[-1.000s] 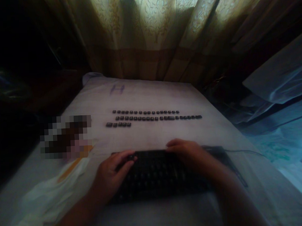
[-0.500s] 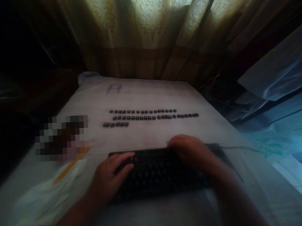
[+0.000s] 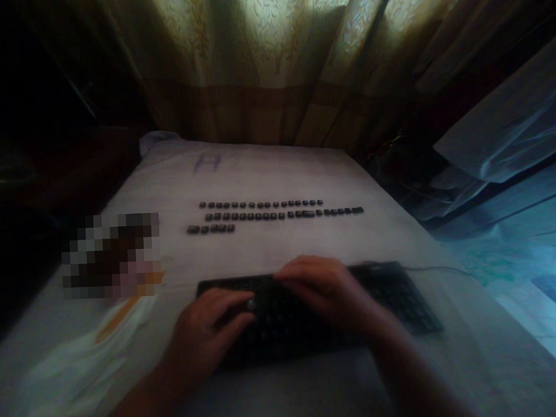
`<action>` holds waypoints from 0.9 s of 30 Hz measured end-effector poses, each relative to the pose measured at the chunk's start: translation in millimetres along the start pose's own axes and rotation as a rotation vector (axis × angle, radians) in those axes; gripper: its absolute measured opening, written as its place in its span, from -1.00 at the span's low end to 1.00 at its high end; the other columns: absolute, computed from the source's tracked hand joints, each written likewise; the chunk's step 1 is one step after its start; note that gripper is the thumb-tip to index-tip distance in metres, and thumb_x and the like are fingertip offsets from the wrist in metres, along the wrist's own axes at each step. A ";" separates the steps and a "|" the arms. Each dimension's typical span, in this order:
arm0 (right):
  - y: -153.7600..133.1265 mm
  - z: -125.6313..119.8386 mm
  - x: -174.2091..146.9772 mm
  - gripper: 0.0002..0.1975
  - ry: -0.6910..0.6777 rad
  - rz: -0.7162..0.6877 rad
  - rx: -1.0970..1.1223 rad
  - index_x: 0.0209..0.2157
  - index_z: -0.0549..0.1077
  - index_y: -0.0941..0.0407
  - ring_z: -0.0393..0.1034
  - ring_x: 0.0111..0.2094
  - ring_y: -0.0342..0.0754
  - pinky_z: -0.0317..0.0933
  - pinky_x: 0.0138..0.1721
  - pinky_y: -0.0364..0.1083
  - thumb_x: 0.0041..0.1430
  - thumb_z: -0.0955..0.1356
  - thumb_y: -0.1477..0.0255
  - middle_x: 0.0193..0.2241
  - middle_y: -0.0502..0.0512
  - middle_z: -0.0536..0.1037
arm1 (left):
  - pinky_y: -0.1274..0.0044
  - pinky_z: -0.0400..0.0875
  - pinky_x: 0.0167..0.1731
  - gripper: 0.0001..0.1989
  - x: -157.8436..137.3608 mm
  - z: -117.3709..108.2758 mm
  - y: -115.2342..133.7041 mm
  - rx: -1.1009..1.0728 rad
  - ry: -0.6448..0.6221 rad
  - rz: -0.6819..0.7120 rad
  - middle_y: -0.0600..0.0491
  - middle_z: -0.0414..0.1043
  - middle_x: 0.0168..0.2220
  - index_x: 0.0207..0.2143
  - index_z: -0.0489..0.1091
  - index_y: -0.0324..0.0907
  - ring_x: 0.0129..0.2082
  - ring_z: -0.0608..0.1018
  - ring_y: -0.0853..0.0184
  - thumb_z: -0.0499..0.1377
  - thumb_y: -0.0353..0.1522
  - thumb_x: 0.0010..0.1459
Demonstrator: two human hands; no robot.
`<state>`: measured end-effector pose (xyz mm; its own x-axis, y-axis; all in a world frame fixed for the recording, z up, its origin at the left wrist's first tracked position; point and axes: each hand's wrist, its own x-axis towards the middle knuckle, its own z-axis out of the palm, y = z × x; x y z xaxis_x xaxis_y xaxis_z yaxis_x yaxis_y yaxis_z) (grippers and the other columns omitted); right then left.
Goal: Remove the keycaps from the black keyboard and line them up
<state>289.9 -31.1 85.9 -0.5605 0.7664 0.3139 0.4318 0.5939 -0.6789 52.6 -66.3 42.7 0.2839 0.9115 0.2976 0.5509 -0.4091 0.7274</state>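
A black keyboard (image 3: 399,295) lies on the white-covered surface under both hands. Over its left part, my left hand (image 3: 198,326) has thumb and index finger closed about a small dark keycap (image 3: 251,304). My right hand (image 3: 321,286) reaches across from the right to the keyboard's upper middle. Its fingers are bent together and point left; whatever is in them is hidden. Beyond the keyboard, loose black keycaps lie in a back row (image 3: 259,205), a middle row (image 3: 258,216) with one longer cap (image 3: 308,213), and a short front row (image 3: 213,228).
The keyboard's cable (image 3: 440,268) runs off to the right. On the left lie a pale crumpled cloth (image 3: 68,365) with an orange strip (image 3: 119,317) and a pixelated patch. A patterned curtain (image 3: 271,49) hangs behind the covered surface (image 3: 281,171).
My right hand has moved left along the keyboard's top edge, toward my left hand, uncovering more of the right-hand keys. The left hand stays nearly in place. The rows of keycaps look the same.
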 end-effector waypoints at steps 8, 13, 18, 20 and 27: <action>-14.8 12.6 2.6 -0.81 -0.111 -0.032 0.054 -0.14 0.53 0.11 0.51 -0.25 -0.06 0.37 -0.20 -0.08 0.19 0.37 0.47 -0.26 0.11 0.62 | 0.50 0.51 -0.28 -0.79 -3.3 2.0 1.0 -0.007 0.060 0.061 0.07 0.59 -0.28 -0.15 0.50 -0.03 -0.30 0.60 0.31 0.22 -0.32 0.14; -16.2 23.7 3.2 -0.82 -0.056 -0.064 0.106 -0.15 0.53 0.13 0.52 -0.24 -0.06 0.37 -0.19 -0.09 0.20 0.37 0.47 -0.26 0.14 0.62 | 0.54 0.52 -0.29 -0.78 -2.9 1.3 1.6 -0.011 0.104 0.129 0.09 0.59 -0.28 -0.14 0.50 -0.03 -0.30 0.60 0.34 0.23 -0.35 0.13; -16.0 32.4 3.1 -0.82 0.043 -0.035 0.116 -0.16 0.53 0.13 0.52 -0.29 -0.06 0.37 -0.23 -0.08 0.18 0.38 0.48 -0.30 0.13 0.63 | 0.50 0.54 -0.26 -0.79 -1.9 0.9 5.7 -0.083 0.081 -0.009 0.09 0.60 -0.28 -0.16 0.53 0.00 -0.30 0.62 0.31 0.22 -0.29 0.12; -16.1 34.9 3.2 -0.84 0.073 -0.021 0.109 -0.19 0.54 0.11 0.51 -0.31 -0.07 0.36 -0.25 -0.09 0.18 0.37 0.47 -0.33 0.09 0.63 | 0.46 0.54 -0.22 -0.77 -1.7 1.2 7.2 -0.139 0.056 -0.101 0.09 0.61 -0.24 -0.16 0.54 0.01 -0.27 0.63 0.29 0.21 -0.28 0.12; -16.7 35.5 1.7 -0.81 0.037 -0.049 -0.016 -0.15 0.50 0.11 0.50 -0.29 -0.05 0.35 -0.25 -0.09 0.19 0.35 0.47 -0.28 0.13 0.61 | 0.38 0.51 -0.08 -0.73 -2.3 4.4 8.8 -0.297 -0.002 -0.286 0.09 0.60 -0.16 -0.13 0.54 0.00 -0.17 0.62 0.23 0.20 -0.26 0.09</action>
<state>256.7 -48.4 74.2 -0.5546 0.7449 0.3709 0.4160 0.6342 -0.6517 60.3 -72.2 45.7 0.1541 0.9865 0.0562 0.3576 -0.1087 0.9275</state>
